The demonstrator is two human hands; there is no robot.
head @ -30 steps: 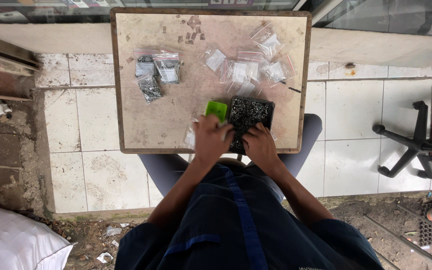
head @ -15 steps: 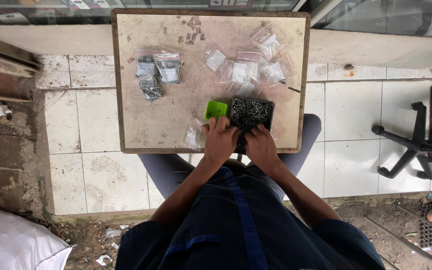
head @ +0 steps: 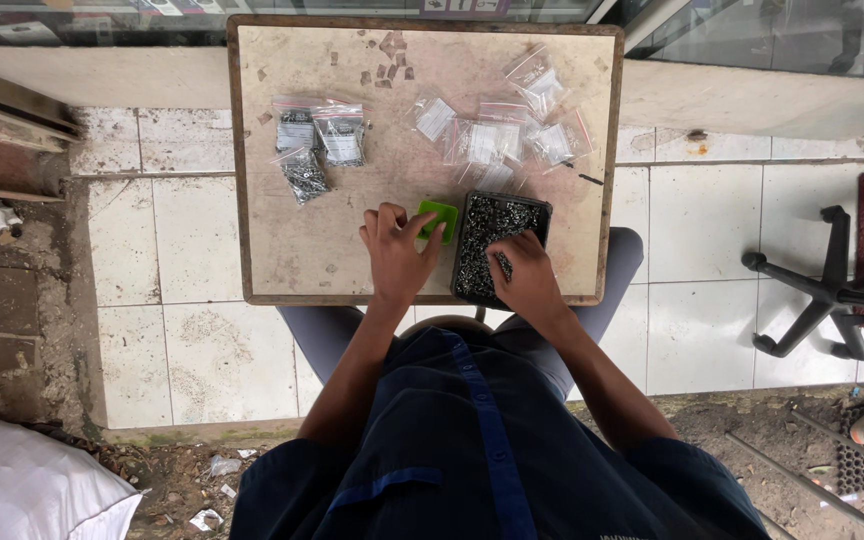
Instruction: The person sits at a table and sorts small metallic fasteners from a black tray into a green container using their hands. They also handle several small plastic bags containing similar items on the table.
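Grip of left hand (head: 398,255) pinches green card (head: 439,217); right hand (head: 524,277) curls into tray (head: 500,245).

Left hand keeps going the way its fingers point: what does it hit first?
Likely the small green block: the left hand already has fingertips at its near edge. Beyond it lie clear bags of small parts, though height above the table is unclear.

Head camera, straight down — table (head: 292,250) near

Soft even daylight, sharp focus
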